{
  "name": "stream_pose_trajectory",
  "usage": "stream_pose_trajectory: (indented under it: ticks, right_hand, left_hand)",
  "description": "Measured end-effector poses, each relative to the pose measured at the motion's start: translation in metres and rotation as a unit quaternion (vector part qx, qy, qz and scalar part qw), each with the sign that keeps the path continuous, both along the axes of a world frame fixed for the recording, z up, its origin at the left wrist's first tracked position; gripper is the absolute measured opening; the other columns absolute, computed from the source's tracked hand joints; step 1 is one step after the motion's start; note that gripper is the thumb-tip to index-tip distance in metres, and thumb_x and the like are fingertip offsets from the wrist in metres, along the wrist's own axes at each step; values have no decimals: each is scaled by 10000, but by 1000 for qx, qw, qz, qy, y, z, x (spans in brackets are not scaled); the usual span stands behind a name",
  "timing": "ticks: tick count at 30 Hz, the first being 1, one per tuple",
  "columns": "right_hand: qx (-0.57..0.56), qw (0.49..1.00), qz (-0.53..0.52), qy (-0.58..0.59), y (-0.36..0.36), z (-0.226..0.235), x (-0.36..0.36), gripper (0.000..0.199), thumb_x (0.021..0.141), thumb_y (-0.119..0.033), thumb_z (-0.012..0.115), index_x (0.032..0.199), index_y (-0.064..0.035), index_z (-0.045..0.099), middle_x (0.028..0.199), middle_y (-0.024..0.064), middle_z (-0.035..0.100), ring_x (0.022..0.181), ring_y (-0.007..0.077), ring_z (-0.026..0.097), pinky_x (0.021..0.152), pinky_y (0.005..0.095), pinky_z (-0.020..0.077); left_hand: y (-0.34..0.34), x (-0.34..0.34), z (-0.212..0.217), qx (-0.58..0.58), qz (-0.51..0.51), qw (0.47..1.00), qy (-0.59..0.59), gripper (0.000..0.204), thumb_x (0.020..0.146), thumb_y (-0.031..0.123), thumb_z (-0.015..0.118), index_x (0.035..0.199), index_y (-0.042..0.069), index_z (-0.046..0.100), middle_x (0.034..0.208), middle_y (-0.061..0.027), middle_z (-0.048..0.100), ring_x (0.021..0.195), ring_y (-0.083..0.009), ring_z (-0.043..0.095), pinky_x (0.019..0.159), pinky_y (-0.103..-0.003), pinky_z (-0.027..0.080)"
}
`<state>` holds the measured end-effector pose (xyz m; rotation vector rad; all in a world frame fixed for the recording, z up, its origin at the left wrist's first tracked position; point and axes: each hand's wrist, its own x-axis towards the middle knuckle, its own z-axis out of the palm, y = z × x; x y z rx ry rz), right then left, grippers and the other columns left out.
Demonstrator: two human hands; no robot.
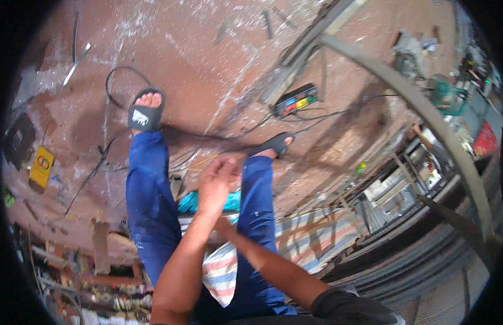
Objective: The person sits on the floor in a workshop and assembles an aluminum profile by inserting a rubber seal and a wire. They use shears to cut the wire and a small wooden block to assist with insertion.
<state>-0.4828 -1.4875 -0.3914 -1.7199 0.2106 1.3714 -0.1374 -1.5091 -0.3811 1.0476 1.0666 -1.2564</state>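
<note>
Striped cloth [230, 265] beneath both hands; left hand [216, 181] loosely curled, apparently empty; right hand [223, 225] hidden.

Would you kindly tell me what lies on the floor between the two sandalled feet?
In the head view, thin dark cables run across the reddish floor between the left sandal and the right sandal.

Even daylight, moderately bright, with soft shadows beneath the legs on the floor [208, 59]. Strong fisheye bending and black vignette at the rim. The left hand [216, 181] is motion-blurred.
</note>
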Motion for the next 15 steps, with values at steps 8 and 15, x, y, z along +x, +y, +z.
stream_pose_trajectory:
  ticks: [8,15]
  right_hand:
    - [44,981,86,171,3,239,132,282,956,-324,582,1095,-111,702,984,227,734,941,447,715,836,549,564]
    - [-66,982,162,71,-19,347,230,322,939,-376,613,1142,-156,731,1056,186,755,1016,401,716,886,533,560]
  left_hand:
    - [75,26,63,-41,57,997,-19,303,1024,398,696,1156,126,684,926,-20,728,769,-113,692,651,-234,517]
    - [159,40,200,-161,168,971,-45,343,1051,406,634,1265,137,629,967,-58,725,822,-192,713,685,-326,559]
